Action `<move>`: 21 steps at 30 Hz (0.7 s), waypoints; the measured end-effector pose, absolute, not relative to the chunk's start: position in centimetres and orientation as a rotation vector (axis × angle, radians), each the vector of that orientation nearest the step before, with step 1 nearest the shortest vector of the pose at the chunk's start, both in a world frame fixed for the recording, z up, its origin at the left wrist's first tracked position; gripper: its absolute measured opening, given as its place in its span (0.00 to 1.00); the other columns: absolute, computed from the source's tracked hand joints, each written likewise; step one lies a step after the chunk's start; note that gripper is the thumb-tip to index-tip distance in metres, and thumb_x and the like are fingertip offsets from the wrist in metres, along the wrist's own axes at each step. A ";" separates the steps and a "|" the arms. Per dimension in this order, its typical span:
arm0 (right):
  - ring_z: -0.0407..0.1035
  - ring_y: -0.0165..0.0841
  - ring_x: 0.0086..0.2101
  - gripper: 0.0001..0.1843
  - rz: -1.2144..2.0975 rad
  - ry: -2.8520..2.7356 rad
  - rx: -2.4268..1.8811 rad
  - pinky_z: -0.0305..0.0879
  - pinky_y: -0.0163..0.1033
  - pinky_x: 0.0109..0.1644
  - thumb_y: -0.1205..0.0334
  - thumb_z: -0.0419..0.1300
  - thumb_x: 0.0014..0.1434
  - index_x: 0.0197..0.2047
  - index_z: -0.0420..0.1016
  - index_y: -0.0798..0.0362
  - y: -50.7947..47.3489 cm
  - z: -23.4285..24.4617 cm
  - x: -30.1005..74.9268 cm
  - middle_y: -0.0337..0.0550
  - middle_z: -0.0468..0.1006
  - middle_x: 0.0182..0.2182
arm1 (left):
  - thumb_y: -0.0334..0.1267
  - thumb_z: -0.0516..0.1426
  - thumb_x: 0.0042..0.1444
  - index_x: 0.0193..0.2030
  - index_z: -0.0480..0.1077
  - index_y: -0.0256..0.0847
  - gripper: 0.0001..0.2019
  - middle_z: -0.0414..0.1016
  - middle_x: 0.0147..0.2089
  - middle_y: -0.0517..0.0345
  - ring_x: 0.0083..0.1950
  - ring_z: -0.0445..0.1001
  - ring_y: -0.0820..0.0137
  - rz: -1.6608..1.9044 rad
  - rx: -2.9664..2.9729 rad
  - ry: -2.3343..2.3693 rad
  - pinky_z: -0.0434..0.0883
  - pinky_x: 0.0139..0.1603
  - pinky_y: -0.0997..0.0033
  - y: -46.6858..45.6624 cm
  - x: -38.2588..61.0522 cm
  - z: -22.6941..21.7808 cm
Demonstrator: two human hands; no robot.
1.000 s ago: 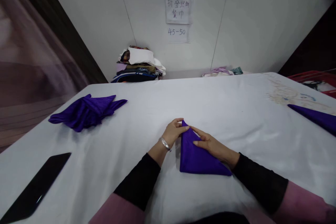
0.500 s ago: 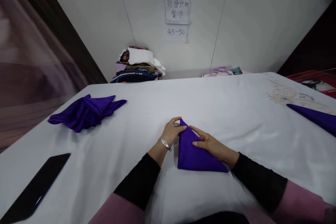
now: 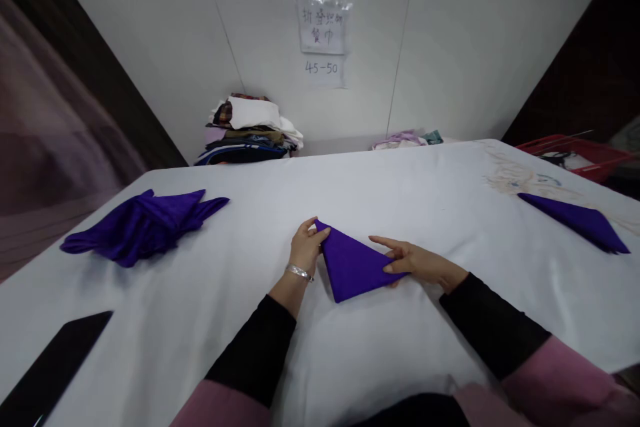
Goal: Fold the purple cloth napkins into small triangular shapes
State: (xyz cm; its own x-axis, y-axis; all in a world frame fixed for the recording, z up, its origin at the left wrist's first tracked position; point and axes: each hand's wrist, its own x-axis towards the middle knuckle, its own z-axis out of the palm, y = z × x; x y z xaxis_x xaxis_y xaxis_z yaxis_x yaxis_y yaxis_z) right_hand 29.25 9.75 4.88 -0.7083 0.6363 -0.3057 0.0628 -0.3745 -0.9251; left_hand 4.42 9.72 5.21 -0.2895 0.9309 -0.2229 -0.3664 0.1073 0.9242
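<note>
A purple cloth napkin (image 3: pixel 350 262), folded into a triangle, is at the middle of the white-covered table (image 3: pixel 400 353). My left hand (image 3: pixel 306 245) pinches its upper left corner between thumb and fingers. At the right corner, my right hand (image 3: pixel 407 261) grips the fabric with the thumb on top, its index finger stretched out. One corner of the triangle points down toward me. Whether the napkin rests on the table or is slightly lifted, I cannot tell.
A crumpled heap of purple cloth (image 3: pixel 145 223) lies at the left. A narrow folded purple napkin (image 3: pixel 575 220) lies at the right. Near the left front is a flat black object (image 3: pixel 55 367). Stacked clothes (image 3: pixel 253 130) and a red basket (image 3: pixel 595 160) stand beyond the table edge.
The triangle has turned so its right corner is higher. My right hand has moved from its slanted edge to that corner. My left hand keeps the top corner. The camera view has shifted slightly.
</note>
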 end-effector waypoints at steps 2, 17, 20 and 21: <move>0.71 0.29 0.30 0.45 2.087 -1.431 -0.962 0.71 0.37 0.34 0.68 0.65 0.47 0.65 0.49 0.47 10.0 4.9 29.7 0.37 0.76 0.34 | 0.31 0.66 0.37 0.49 0.65 0.38 0.28 0.71 0.27 0.64 0.27 0.71 0.76 1.468 0.640 1.227 0.67 0.26 0.77 9.7 4.4 5.4; 0.72 0.26 0.31 0.08 1.771 -0.576 -0.774 0.69 0.30 0.36 0.64 0.61 0.55 0.41 0.70 0.52 11.1 3.6 29.4 0.37 0.76 0.31 | 0.20 0.56 0.48 0.48 0.62 0.38 0.20 0.72 0.29 0.57 0.28 0.72 0.73 1.320 0.544 1.066 0.73 0.31 0.71 8.6 5.6 7.2; 0.73 0.29 0.36 0.10 1.841 -0.532 -0.760 0.69 0.34 0.40 0.64 0.60 0.56 0.43 0.68 0.52 10.2 3.3 28.3 0.42 0.76 0.37 | 0.21 0.56 0.49 0.45 0.64 0.38 0.17 0.72 0.29 0.58 0.27 0.72 0.74 1.352 0.527 1.081 0.72 0.29 0.74 8.6 5.8 7.3; 0.73 0.30 0.37 0.13 1.862 -0.521 -0.764 0.69 0.36 0.41 0.64 0.61 0.55 0.44 0.67 0.52 9.9 3.2 28.1 0.43 0.76 0.39 | 0.21 0.56 0.49 0.45 0.64 0.38 0.16 0.72 0.28 0.58 0.27 0.72 0.74 1.360 0.522 1.089 0.72 0.28 0.75 8.6 5.9 7.4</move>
